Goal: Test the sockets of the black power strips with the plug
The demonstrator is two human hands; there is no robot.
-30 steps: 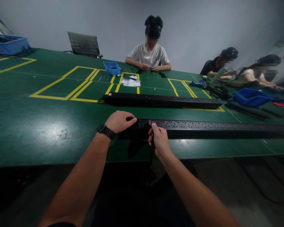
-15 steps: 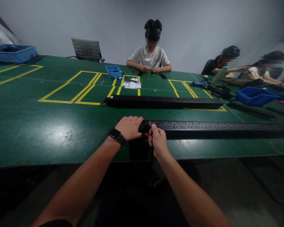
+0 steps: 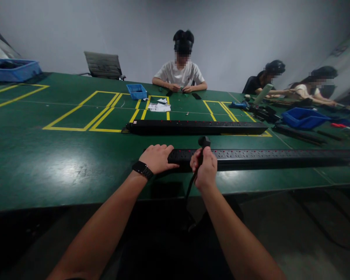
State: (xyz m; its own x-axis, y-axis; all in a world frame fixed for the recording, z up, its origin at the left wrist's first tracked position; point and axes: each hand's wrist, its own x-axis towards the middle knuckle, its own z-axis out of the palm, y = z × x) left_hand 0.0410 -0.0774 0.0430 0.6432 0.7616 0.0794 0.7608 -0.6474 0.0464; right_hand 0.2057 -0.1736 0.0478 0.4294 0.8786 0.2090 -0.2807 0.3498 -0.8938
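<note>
A long black power strip (image 3: 268,155) with a row of sockets and small red marks lies across the near part of the green table. My left hand (image 3: 157,158), with a watch on its wrist, is closed over the strip's left end. My right hand (image 3: 205,168) is wrapped round a black plug (image 3: 204,141), held just above the strip to the right of my left hand. From it a black cord (image 3: 190,188) drops over the table's front edge. A second black power strip (image 3: 198,127) lies farther back, parallel to the first.
Yellow tape outlines (image 3: 64,128) mark the green table (image 3: 20,155). Papers (image 3: 160,107) and a small blue basket (image 3: 136,91) lie beyond the strips. Blue bins (image 3: 305,118) and tools stand at the right. A person (image 3: 179,76) sits opposite; others work at the far right.
My right hand has lifted the plug up off the sockets and moved slightly right, baring its cord. My left hand stays on the strip's end. The view has shifted slightly.
</note>
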